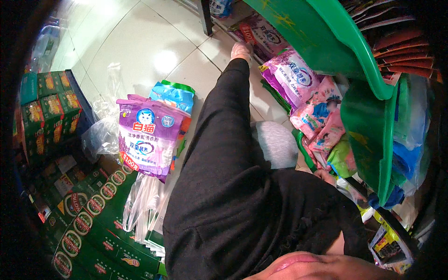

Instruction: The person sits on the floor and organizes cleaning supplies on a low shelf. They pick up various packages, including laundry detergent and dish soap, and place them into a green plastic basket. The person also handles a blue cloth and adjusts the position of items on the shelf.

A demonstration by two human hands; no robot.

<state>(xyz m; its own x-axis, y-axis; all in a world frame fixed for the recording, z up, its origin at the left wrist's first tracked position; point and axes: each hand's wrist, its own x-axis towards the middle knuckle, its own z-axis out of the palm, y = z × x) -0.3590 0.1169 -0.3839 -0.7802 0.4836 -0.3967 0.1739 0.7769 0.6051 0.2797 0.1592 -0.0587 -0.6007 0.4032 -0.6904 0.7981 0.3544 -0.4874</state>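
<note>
My left hand, in a thin clear glove, reaches far forward in a black sleeve. Its fingers are at a purple laundry powder bag on the low shelf; whether they grip it is unclear. My right hand shows only in part beyond the black clothing, beside a green plastic package; its fingers are mostly hidden. Between the hands lie another purple and white laundry powder bag and pink printed packages. Left of my arm, a purple laundry powder bag rests against a blue package.
Green plastic bins hang over the right side. Stacked green beer cartons fill the lower left, with green boxes above them. Clear plastic wrap lies near the tiled floor. A dark shelf leg stands at the top.
</note>
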